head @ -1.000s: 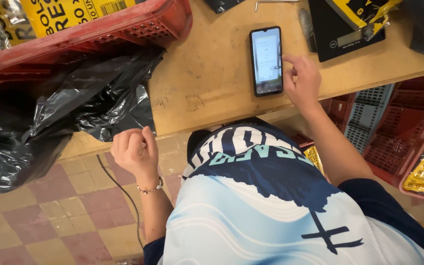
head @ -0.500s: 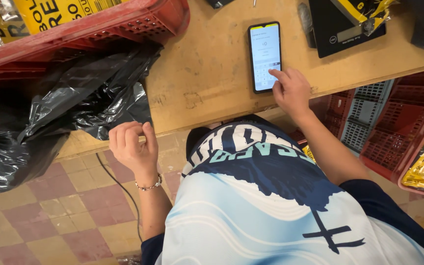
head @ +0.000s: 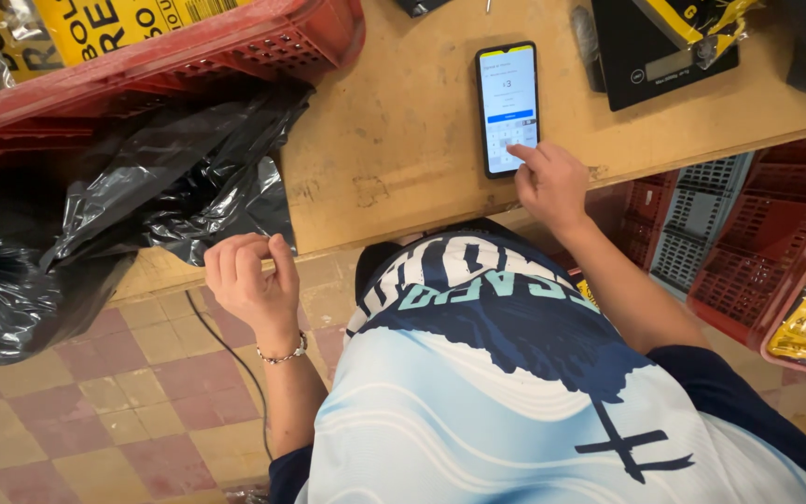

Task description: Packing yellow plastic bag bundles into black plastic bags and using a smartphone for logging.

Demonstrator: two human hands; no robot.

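1. Two hands are in view, both of the person who wears the camera.
2. The right hand (head: 552,182) is over the front edge of the table (head: 403,140). Its index finger is stretched out and the tip touches the lower part of the phone (head: 508,107) screen. The other fingers are bent loosely and hold nothing.
3. The phone lies flat on the table, screen up and lit, with its long side pointing away from the person. The screen shows a keypad with a blue bar above it.
4. The left hand (head: 249,280) is below the table edge, above the floor (head: 76,411). Its fingers are curled together with the thumb against them. I cannot tell if something small is pinched inside. A thin bracelet (head: 282,355) is on this wrist.
5. Just beside the left hand hangs a black plastic bag (head: 123,205), falling over the table edge. Whether the hand touches it I cannot tell.
6. A red crate (head: 188,56) stands on the table above the bag, with yellow packages inside.
7. A black scale (head: 655,51) stands near the phone on its right side, with a yellow packet partly on it.
8. Under the table at the right are more crates (head: 729,233), red and grey.
9. A dark cable (head: 235,364) lies on the tiled floor, near the left wrist.
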